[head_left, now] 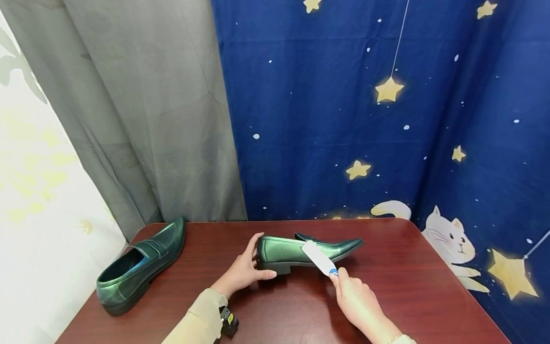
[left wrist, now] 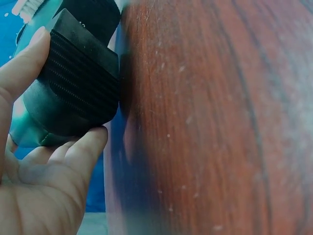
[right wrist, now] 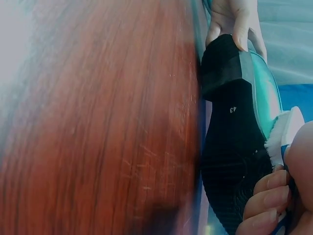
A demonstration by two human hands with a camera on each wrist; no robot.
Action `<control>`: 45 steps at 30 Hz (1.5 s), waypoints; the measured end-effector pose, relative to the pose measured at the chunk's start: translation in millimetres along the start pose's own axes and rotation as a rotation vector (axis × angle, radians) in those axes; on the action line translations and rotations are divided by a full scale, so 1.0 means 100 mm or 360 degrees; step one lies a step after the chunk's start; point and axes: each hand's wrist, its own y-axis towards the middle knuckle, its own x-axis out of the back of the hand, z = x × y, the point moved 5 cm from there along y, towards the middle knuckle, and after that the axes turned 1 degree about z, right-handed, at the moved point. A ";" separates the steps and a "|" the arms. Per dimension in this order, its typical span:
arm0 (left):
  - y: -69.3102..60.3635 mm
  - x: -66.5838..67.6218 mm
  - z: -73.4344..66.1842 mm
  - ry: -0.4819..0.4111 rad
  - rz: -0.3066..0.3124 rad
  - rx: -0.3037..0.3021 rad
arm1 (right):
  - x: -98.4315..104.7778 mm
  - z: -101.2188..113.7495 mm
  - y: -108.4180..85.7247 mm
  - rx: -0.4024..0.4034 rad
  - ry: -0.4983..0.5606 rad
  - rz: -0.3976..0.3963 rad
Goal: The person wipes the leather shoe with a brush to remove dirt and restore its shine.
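Observation:
A green leather loafer (head_left: 283, 250) is tipped on its side near the table's far edge, toe to the right. In the right wrist view its black sole (right wrist: 227, 132) faces the camera. My left hand (head_left: 245, 268) grips the heel end, thumb on the heel block (left wrist: 80, 73) and fingers around the back. My right hand (head_left: 357, 297) holds a white brush (head_left: 319, 258) with a blue band by its handle. The bristles (right wrist: 277, 138) touch the shoe's side just above the sole edge.
Another green loafer (head_left: 142, 265) stands at the left of the reddish-brown table (head_left: 279, 315), blue inside. Behind the table hang a grey curtain (head_left: 172, 119) and a blue curtain (head_left: 318, 110) with stars. A small black device (head_left: 229, 321) sits at my left wrist.

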 end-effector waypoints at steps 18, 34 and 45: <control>-0.02 0.00 -0.01 0.0000 0.0002 0.0004 | 0.05 -0.13 0.00 -0.0053 0.0023 0.0113; -0.01 0.00 0.01 -0.0024 -0.0017 -0.0023 | 0.14 -0.22 0.02 -0.0084 0.0024 0.0213; 0.00 -0.01 -0.03 0.0016 0.0001 -0.0046 | 0.18 -0.24 0.02 -0.0088 0.0100 0.0233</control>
